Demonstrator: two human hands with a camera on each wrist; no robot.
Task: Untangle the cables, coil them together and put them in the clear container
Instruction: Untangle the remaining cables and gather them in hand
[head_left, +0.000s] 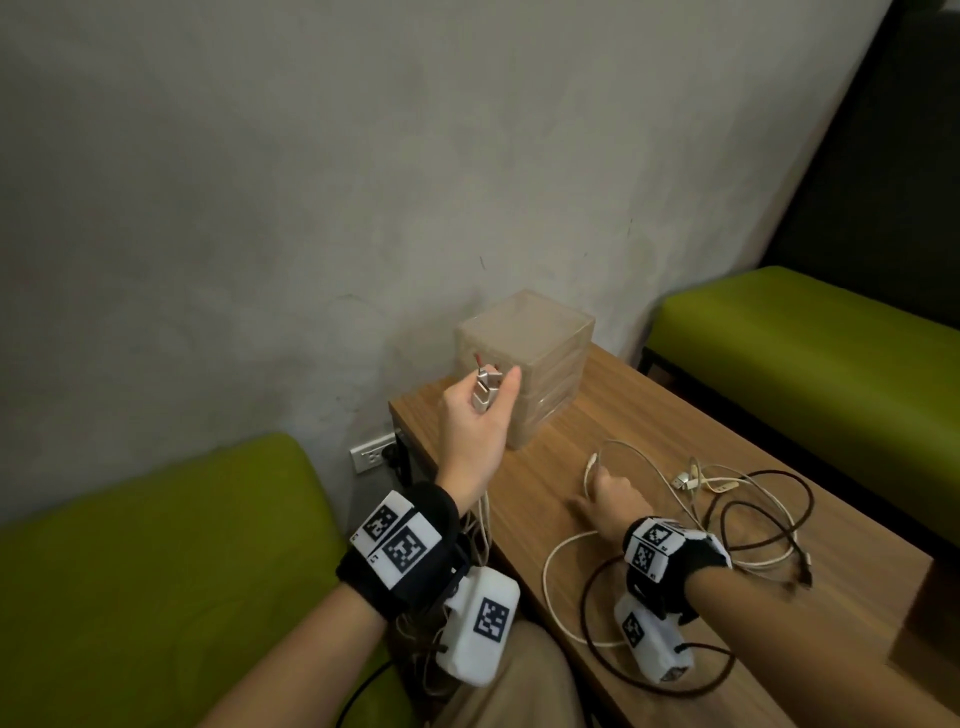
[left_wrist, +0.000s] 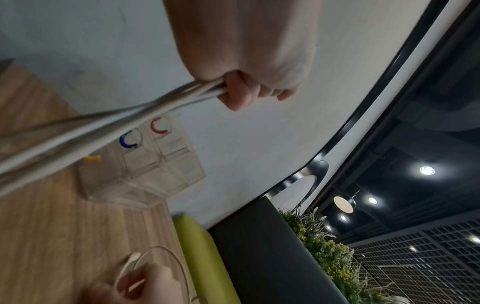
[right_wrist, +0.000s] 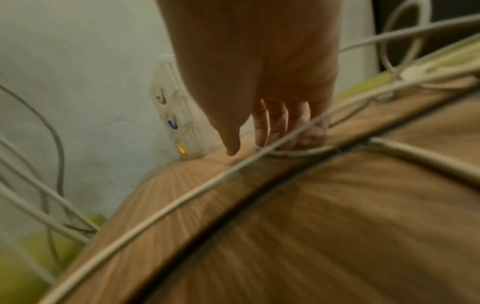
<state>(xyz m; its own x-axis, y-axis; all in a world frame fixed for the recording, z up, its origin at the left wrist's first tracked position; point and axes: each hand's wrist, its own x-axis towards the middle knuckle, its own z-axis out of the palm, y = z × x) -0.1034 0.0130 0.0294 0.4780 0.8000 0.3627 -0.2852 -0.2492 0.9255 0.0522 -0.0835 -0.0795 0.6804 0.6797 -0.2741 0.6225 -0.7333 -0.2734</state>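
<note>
My left hand (head_left: 485, 400) is raised in front of the clear drawer container (head_left: 540, 338) and grips a bundle of white cables (left_wrist: 109, 129) with their plugs (head_left: 485, 387) sticking up. The strands hang down past my wrist. In the left wrist view this hand (left_wrist: 235, 90) is a closed fist round them. My right hand (head_left: 597, 486) is down on the wooden table (head_left: 571, 415), fingertips (right_wrist: 262, 131) touching a white cable (right_wrist: 182, 197) near its connector (head_left: 591, 464), thumb apart. A dark cable (head_left: 758, 519) lies tangled with white ones to the right.
The container (left_wrist: 145, 170) stands at the table's far corner against the grey wall, with red, blue and yellow drawer handles. Green benches (head_left: 810, 353) sit left and right of the table. A wall socket (head_left: 371, 454) is below the table's left edge.
</note>
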